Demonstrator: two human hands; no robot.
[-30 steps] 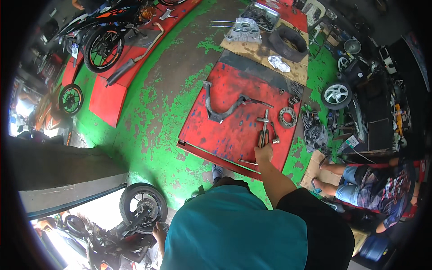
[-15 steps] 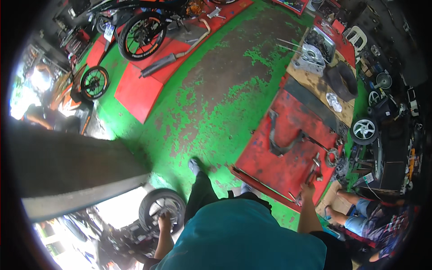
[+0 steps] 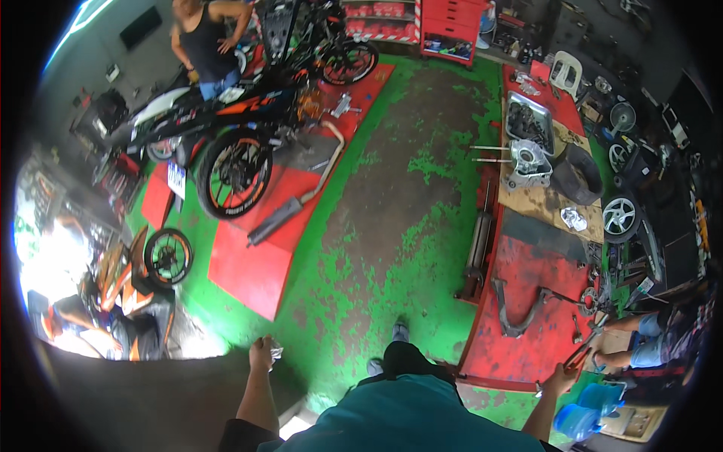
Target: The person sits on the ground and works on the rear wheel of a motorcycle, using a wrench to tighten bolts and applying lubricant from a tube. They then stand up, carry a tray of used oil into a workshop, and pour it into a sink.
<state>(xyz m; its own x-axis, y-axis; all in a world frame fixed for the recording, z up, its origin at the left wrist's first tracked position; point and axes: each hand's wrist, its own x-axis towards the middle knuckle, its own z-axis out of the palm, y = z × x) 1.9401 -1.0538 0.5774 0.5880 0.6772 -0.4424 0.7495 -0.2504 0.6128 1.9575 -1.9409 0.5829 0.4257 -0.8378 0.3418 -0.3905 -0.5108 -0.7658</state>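
Note:
My left hand (image 3: 260,355) is out at the left, above the green floor, with closed fingers. It holds a small shiny, silvery crumpled piece (image 3: 276,352) whose kind I cannot make out. At the near right corner of the red platform (image 3: 486,373), my right hand (image 3: 559,379) is closed around a tool with red handles (image 3: 578,358), perhaps pliers. A bit of silvery metal shows beside that hand's wrist. On the platform near it lie a dark curved metal bracket (image 3: 514,329) and a metal ring (image 3: 590,300).
A person's bare legs (image 3: 623,360) are just beyond my right hand, with blue water jugs (image 3: 578,420) nearer. An engine casing (image 3: 529,162) and parts tray (image 3: 529,120) stand farther up the platform. At left, a motorcycle (image 3: 237,173) and muffler (image 3: 275,221) occupy a red ramp; a person (image 3: 211,45) stands behind.
The view has tilted up, bringing a standing person into sight. My left hand has moved forward, away from beside a wheel. My right hand now shows a red-handled tool at the platform's corner.

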